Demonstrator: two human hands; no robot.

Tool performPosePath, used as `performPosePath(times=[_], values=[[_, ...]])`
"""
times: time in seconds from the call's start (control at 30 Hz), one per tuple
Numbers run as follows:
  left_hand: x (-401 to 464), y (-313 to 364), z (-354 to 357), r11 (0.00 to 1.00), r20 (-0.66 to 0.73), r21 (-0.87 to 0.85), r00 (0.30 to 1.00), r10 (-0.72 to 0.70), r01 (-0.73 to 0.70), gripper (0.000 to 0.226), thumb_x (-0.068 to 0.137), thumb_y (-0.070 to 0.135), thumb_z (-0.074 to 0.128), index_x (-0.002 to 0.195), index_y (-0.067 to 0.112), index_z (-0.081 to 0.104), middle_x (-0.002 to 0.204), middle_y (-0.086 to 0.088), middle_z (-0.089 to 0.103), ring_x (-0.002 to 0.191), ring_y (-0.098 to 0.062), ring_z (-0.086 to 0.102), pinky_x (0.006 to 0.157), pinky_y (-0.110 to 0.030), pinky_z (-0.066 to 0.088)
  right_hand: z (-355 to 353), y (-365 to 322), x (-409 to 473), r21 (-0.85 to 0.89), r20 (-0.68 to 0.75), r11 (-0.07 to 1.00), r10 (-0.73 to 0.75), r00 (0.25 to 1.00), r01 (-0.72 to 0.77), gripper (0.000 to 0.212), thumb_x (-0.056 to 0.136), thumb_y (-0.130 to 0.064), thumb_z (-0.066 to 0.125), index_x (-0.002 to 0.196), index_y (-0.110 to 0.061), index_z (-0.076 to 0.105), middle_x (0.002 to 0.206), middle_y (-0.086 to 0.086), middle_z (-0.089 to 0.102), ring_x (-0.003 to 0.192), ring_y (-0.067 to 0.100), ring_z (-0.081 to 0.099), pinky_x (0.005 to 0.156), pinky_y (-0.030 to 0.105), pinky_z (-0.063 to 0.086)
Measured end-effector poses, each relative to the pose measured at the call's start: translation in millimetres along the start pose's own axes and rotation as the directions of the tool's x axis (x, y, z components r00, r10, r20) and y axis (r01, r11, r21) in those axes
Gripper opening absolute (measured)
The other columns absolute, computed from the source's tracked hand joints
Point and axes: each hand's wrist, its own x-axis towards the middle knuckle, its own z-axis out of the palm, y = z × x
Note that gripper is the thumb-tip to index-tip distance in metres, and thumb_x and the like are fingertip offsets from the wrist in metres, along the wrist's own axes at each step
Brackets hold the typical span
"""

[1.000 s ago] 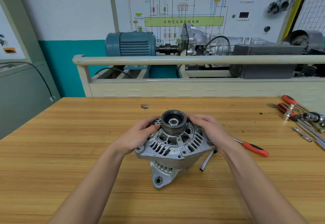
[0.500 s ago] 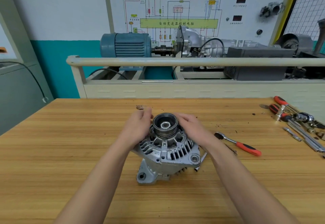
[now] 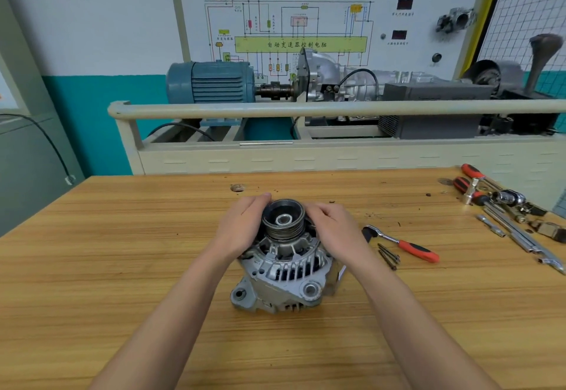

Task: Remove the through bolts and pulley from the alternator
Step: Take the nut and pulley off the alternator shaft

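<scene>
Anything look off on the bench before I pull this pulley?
Nothing alarming. The alternator sits tilted on the table, both hands at the pulley. Loose bolts lie beside the ratchet at the right, and dark specks of debris dot the wood behind them.

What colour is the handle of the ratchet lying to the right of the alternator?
Red-orange with black, clearest in the head view: the ratchet handle.

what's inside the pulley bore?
Inside the pulley a pale metal ring shows around the centre hole. Deeper down is dark, so shaft and nut can't be told.
</scene>
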Motion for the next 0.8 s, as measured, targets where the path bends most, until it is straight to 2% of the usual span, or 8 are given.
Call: performPosePath(times=[0.07, 0.17, 0.3, 0.4, 0.5, 0.57, 0.67, 0.8], values=[[-2.9, 9.1, -2.7, 0.979, -0.031, -0.205, 1.0, 0.003, -0.009, 0.043, 0.103, 0.026, 0.037, 0.086, 0.012, 0.073, 0.087, 0.002, 0.075, 0.088, -0.012, 0.067, 0.081, -0.024, 0.049, -4.5, -10.4, 2.5, 0.09, -0.008, 0.996, -0.007, 1.0, 0.007, 0.052, 0.1, -0.04, 0.041, 0.082, 0.002, 0.065, 0.05, -0.007, 0.055, 0.053, 0.02, 0.05, 0.069, 0.035, 0.042], [-11.7, 21.4, 7.7, 0.934, -0.101, -0.357, 0.995, -0.024, -0.013, 0.031, 0.1, 0.019, 0.043, 0.092, 0.013, 0.072, 0.087, 0.004, 0.074, 0.083, -0.004, 0.067, 0.071, -0.012, 0.049, 0.1, -25.9, 3.5, 0.191, 0.016, 0.979, -0.077, 0.997, 0.072, 0.033, 0.1, -0.038, 0.042, 0.109, -0.02, 0.069, 0.105, -0.009, 0.07, 0.101, 0.007, 0.062, 0.088, 0.027, 0.046], [-23.2, 28.0, 26.3, 0.988, -0.127, -0.15, 0.992, 0.015, -0.034, 0.022, 0.096, 0.012, 0.045, 0.109, 0.015, 0.063, 0.098, 0.004, 0.065, 0.093, -0.012, 0.061, 0.08, -0.03, 0.05, 6.4, -25.6, 1.8, 0.021, 0.096, 0.994, -0.112, 0.989, 0.11, 0.037, 0.102, -0.029, 0.037, 0.132, -0.018, 0.057, 0.128, -0.003, 0.061, 0.118, 0.013, 0.055, 0.098, 0.03, 0.043], [-24.0, 33.1, 23.7, 1.0, -0.118, -0.015, 0.993, 0.015, -0.017, 0.03, 0.096, 0.007, 0.04, 0.119, 0.013, 0.058, 0.107, 0.0, 0.062, 0.091, -0.007, 0.056, 0.077, -0.024, 0.047, 2.8, -27.4, -0.9, -0.002, 0.12, 0.996, -0.092, 0.988, 0.093, 0.04, 0.103, -0.027, 0.035, 0.137, -0.016, 0.053, 0.134, 0.0, 0.058, 0.123, 0.016, 0.052, 0.104, 0.036, 0.041], [-30.4, 47.8, 25.3, 0.96, -0.194, 0.268, 0.972, 0.132, -0.077, 0.032, 0.098, 0.016, 0.043, 0.128, 0.011, 0.052, 0.122, -0.004, 0.057, 0.106, -0.016, 0.054, 0.086, -0.027, 0.043, -2.3, -32.2, -8.0, 0.075, 0.107, 0.995, -0.079, 0.991, 0.071, 0.034, 0.102, -0.022, 0.038, 0.126, -0.016, 0.062, 0.123, 0.0, 0.065, 0.116, 0.014, 0.057, 0.101, 0.035, 0.043], [-36.6, 66.9, 34.0, 0.93, -0.243, 0.316, 0.931, 0.273, -0.19, 0.035, 0.096, 0.016, 0.045, 0.13, 0.01, 0.051, 0.128, -0.004, 0.055, 0.117, -0.019, 0.05, 0.094, -0.028, 0.038, -11.5, -32.6, -16.3, 0.139, 0.051, 0.988, -0.073, 0.996, 0.065, 0.03, 0.099, -0.019, 0.042, 0.097, -0.021, 0.072, 0.096, -0.004, 0.071, 0.092, 0.008, 0.062, 0.083, 0.031, 0.049], [-37.0, 99.9, 64.9, 0.916, -0.174, 0.239, 0.914, 0.366, -0.321, 0.032, 0.095, 0.014, 0.046, 0.125, 0.014, 0.056, 0.126, 0.001, 0.057, 0.116, -0.014, 0.051, 0.092, -0.022, 0.035, -40.4, -25.8, -29.7, 0.144, -0.056, 0.989, -0.035, 0.998, 0.042, 0.04, 0.09, -0.007, 0.047, 0.056, -0.023, 0.062, 0.051, -0.015, 0.059, 0.05, -0.008, 0.05, 0.051, 0.014, 0.039], [-24.1, 143.1, 138.6, 0.933, 0.004, 0.073, 0.936, 0.353, -0.352, 0.027, 0.094, 0.012, 0.046, 0.117, 0.013, 0.059, 0.117, 0.001, 0.061, 0.109, -0.013, 0.054, 0.091, -0.023, 0.039, -104.3, 7.2, -45.0, 0.035, -0.185, 0.998, 0.056, 0.981, -0.05, 0.037, 0.091, 0.001, 0.048, 0.065, -0.025, 0.051, 0.052, -0.014, 0.053, 0.051, -0.004, 0.049, 0.045, 0.008, 0.036]])
